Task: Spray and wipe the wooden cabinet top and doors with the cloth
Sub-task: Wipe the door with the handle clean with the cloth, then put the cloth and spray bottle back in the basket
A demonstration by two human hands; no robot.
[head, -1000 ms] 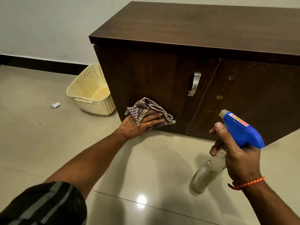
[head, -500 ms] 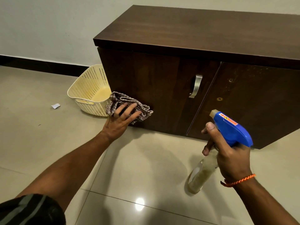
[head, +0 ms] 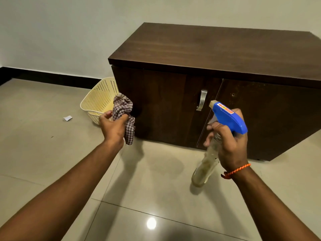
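A dark wooden cabinet stands against the wall, its two doors closed and a metal handle on the left door. My left hand is clenched around a bunched checked cloth in front of the left door's lower left corner; whether the cloth touches the wood I cannot tell. My right hand grips a clear spray bottle with a blue trigger head, its nozzle aimed up-left toward the doors.
A cream perforated plastic basket sits on the floor at the cabinet's left side, just behind my left hand. A small white scrap lies on the glossy beige tiles. A black skirting runs along the wall.
My left hand slid the cloth leftward along the left door, then lifted from a flat press and bunched it in a fist. The view pulled back; the spray bottle stayed in my right hand.
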